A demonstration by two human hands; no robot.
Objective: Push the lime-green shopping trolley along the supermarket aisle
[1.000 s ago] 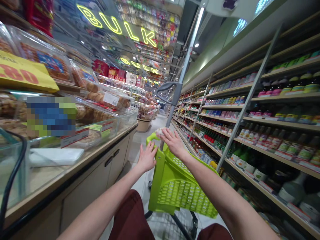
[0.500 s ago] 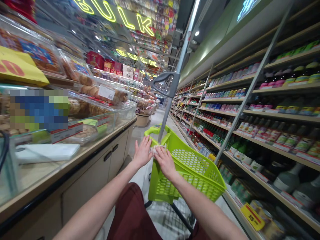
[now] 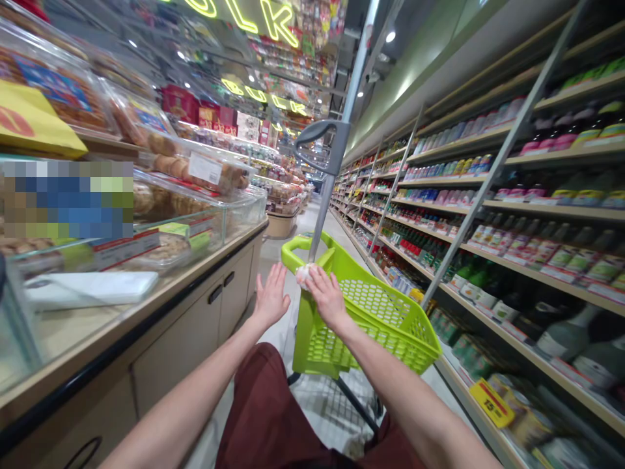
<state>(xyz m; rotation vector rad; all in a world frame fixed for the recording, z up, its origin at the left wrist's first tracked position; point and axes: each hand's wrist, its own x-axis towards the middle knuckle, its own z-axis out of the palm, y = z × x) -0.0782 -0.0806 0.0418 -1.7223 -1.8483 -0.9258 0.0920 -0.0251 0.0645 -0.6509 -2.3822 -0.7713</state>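
A lime green plastic shopping basket (image 3: 385,326) on a wheeled frame stands in the aisle in front of me, with a grey pull handle (image 3: 319,146) rising from its near rim. My right hand (image 3: 326,298) rests on that rim, its fingers pressed on a small white cloth or wipe (image 3: 303,273). My left hand (image 3: 271,299) hovers just left of the basket's corner, flat, fingers stretched out, holding nothing.
A counter (image 3: 146,319) with cabinet doors and clear display cases of baked goods (image 3: 195,195) runs along the left. Long shelves of bottles and jars (image 3: 512,254) line the right. The tiled aisle floor (image 3: 317,228) stretches ahead between them. Neon letters hang overhead.
My right hand drew back from the far rim to the near corner with the white cloth. My left hand came off the basket's edge. The basket tilted and shifted slightly.
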